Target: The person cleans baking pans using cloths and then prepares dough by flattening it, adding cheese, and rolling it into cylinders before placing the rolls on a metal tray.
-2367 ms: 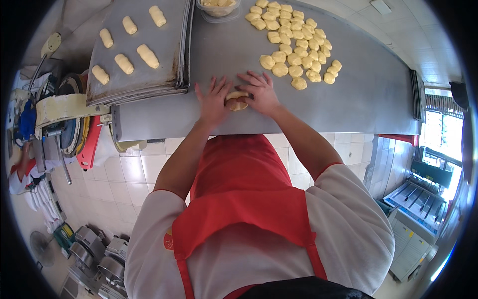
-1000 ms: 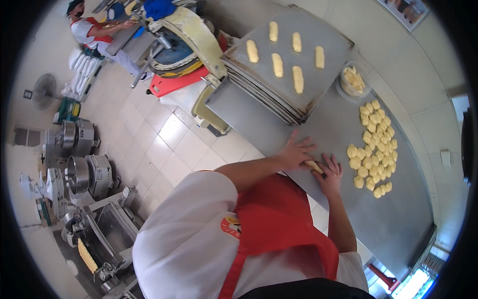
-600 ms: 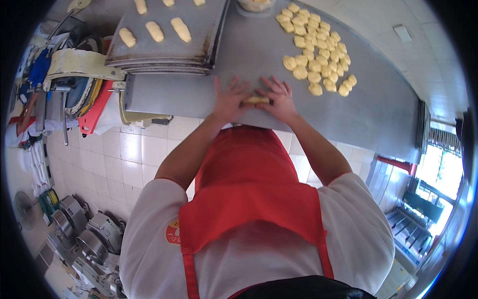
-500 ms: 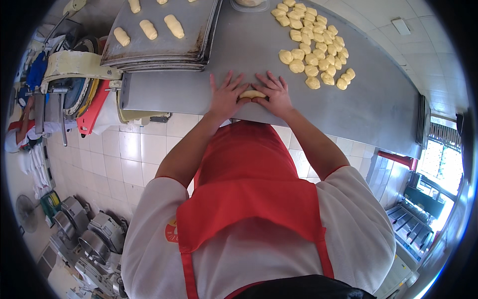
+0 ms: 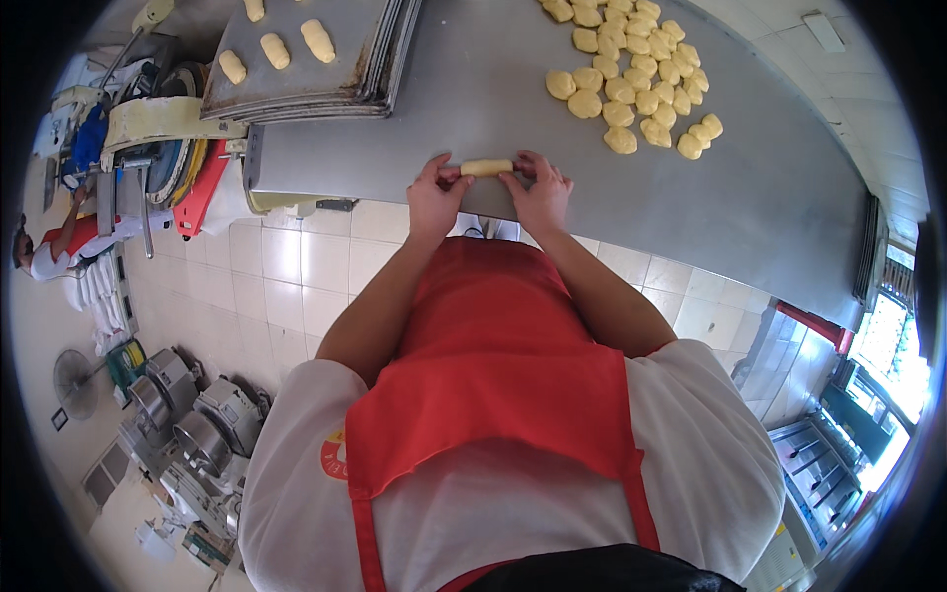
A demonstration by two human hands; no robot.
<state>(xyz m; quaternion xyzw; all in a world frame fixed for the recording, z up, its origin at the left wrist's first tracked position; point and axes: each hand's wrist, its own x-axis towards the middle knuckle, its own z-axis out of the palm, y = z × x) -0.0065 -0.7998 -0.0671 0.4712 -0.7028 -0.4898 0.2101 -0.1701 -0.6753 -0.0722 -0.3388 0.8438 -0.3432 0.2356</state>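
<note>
A short, pale yellow dough roll [image 5: 486,168] lies crosswise near the front edge of the grey metal table [image 5: 473,89]. My left hand [image 5: 434,202] grips its left end between thumb and curled fingers. At the right end my right hand [image 5: 542,202] pinches it the same way, so the middle of the roll shows between them. Many small dough pieces [image 5: 641,97] lie in a cluster on the table, beyond and to the right of my hands. To the far left, several shaped dough rolls [image 5: 318,40] rest on the top baking tray [image 5: 286,91] of a stack.
A cream-coloured machine [image 5: 148,123] with a red panel [image 5: 200,192] stands at the table's left end. Further left is another person [image 5: 61,247] in white and red. Mixers with metal bowls [image 5: 202,439] and a fan [image 5: 75,383] are at the lower left.
My hands went from spread flat over the dough to gripping its two ends. The roll now looks straighter and more of it shows. The whole view has shifted slightly.
</note>
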